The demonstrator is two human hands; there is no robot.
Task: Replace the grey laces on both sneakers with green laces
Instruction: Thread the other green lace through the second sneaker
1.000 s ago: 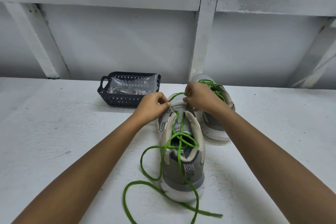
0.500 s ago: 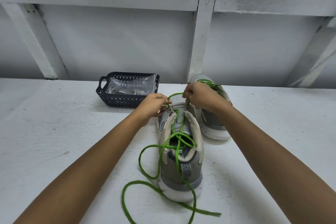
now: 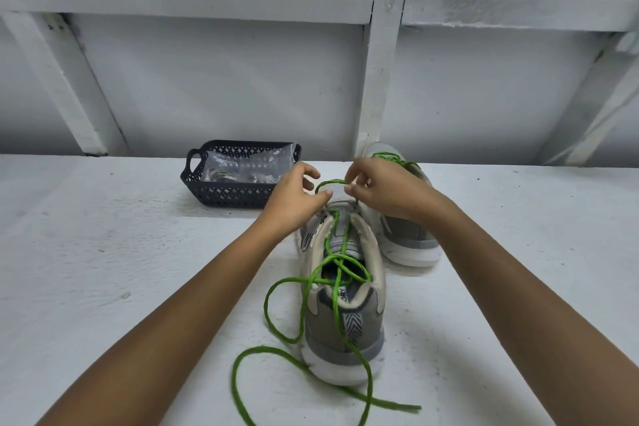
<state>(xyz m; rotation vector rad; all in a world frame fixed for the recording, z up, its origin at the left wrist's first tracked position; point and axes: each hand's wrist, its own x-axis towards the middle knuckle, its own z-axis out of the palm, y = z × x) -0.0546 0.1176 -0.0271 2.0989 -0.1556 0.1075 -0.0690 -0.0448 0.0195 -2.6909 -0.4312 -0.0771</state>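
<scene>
Watching the head feed, I judged the job well past halfway: the far sneaker (image 3: 408, 239) at one o'clock already carried a second green lace (image 3: 394, 157) across its top, and no grey lace showed on either shoe. The near sneaker (image 3: 345, 322) stood mid-worktop (image 3: 103, 252), heel toward six o'clock, with the green lace (image 3: 332, 181) threaded slack and its long tails spilling over the heel. The right hand (image 3: 383, 190) pinched the lace's loop at the toe between thumb and forefinger. The left hand (image 3: 294, 197) had its fingers loosely parted, thumb tip on the toe mesh; whether it held the lace I could not tell. Snugging the rows and tying remained, I reckoned. A dark basket (image 3: 221, 195) holding a clear bag (image 3: 242, 166) sat at eleven o'clock.
</scene>
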